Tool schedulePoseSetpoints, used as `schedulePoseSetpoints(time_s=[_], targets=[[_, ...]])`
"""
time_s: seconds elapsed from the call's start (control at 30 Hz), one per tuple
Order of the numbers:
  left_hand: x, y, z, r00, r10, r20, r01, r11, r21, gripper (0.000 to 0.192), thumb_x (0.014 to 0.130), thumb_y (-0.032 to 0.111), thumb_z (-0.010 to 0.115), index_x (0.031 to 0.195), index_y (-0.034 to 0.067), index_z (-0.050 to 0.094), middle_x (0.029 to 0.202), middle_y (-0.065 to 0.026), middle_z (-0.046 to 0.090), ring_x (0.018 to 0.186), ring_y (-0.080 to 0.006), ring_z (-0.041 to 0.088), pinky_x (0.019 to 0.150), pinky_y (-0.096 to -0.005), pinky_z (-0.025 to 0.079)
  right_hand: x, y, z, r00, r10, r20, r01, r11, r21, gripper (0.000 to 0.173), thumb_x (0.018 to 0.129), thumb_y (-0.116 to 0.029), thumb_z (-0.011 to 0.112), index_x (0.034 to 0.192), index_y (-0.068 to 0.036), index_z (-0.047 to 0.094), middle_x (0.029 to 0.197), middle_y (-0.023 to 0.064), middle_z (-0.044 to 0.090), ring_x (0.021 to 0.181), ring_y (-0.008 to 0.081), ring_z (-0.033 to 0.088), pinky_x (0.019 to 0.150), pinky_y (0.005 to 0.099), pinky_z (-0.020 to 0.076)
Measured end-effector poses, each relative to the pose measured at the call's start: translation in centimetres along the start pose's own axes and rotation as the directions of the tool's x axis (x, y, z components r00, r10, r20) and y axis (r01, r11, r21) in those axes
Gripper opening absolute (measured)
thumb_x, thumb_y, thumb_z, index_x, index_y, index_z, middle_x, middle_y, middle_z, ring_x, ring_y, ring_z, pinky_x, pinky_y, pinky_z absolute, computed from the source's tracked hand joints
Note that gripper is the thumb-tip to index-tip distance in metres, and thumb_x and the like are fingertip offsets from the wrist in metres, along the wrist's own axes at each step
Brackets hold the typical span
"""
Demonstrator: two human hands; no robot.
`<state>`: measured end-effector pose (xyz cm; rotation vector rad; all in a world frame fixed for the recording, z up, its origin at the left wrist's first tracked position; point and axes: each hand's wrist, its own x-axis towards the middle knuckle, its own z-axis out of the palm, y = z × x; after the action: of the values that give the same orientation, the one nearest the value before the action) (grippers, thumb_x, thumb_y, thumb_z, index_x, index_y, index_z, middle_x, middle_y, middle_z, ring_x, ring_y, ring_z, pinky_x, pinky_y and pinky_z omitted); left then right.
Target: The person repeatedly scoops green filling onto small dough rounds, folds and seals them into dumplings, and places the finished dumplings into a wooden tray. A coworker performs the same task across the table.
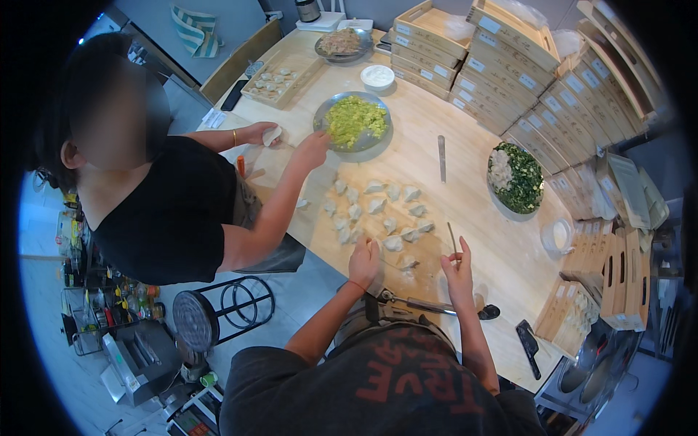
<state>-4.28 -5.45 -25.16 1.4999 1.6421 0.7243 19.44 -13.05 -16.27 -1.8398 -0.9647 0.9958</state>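
Several pleated dumplings (377, 205) lie scattered on the floured part of the wooden table (414, 128) before me. My left hand (364, 265) is at the near left edge of this group, fingers curled upward; whether something pale rests in it I cannot tell. A thin stick-like tool (451, 235) stands up from between the thumb and fingers of my right hand (459, 272), just right of the dumplings. Closest to both hands, a dumpling (408, 262) sits between them. Near the table's front edge lies a metal-handled tool (422, 306), partly behind my right forearm.
At left a co-worker (163, 218) holds a wrapper (271, 135) and reaches to a metal dish of yellow-green filling (357, 122). A bowl of leafy green filling (518, 177) stands right, below stacked wooden trays (507, 65). A flat metal spatula (441, 159) lies mid-table. A stool (195, 320) stands left.
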Motion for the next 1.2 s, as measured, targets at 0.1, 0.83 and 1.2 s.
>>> schedulePoseSetpoints(time_s=[0.1,0.83,1.2], targets=[[-0.5,-0.6,0.5,0.993,0.116,-0.02,-0.114,0.99,0.082,0.034,0.1,0.027,0.056,0.122,0.001,0.052,0.111,-0.027,0.057,0.099,-0.0503,0.061,0.083,-0.0549,0.05,-0.9,1.6,-2.5,0.993,-0.04,-0.109,0.024,0.989,-0.149,0.078,0.095,-0.03,0.071,0.159,-0.011,0.032,0.098,0.0016,0.053,0.065,0.0122,0.041,0.065,0.0291,0.042],[29.6,3.4,-12.8,0.397,0.728,0.559,-0.916,0.272,0.297,0.022,0.093,0.007,0.056,0.114,0.002,0.059,0.108,-0.0073,0.059,0.095,-0.0178,0.062,0.078,-0.0273,0.053,-6.9,9.2,-11.5,0.868,0.352,-0.351,-0.496,0.658,-0.566,0.067,0.093,-0.028,0.066,0.151,-0.009,0.037,0.13,0.0211,0.058,0.109,0.04,0.066,0.089,0.0512,0.0552],[34.3,-3.9,-13.0,0.392,0.723,0.569,-0.907,0.2,0.37,0.025,0.082,0.001,0.058,0.107,0.0,0.06,0.1,-0.0077,0.06,0.099,-0.0226,0.062,0.083,-0.0283,0.053,-8.4,11.9,-14.2,0.843,0.279,-0.459,-0.487,0.758,-0.434,0.062,0.093,-0.03,0.065,0.147,-0.011,0.042,0.131,0.0201,0.059,0.112,0.0413,0.064,0.092,0.0521,0.053]])
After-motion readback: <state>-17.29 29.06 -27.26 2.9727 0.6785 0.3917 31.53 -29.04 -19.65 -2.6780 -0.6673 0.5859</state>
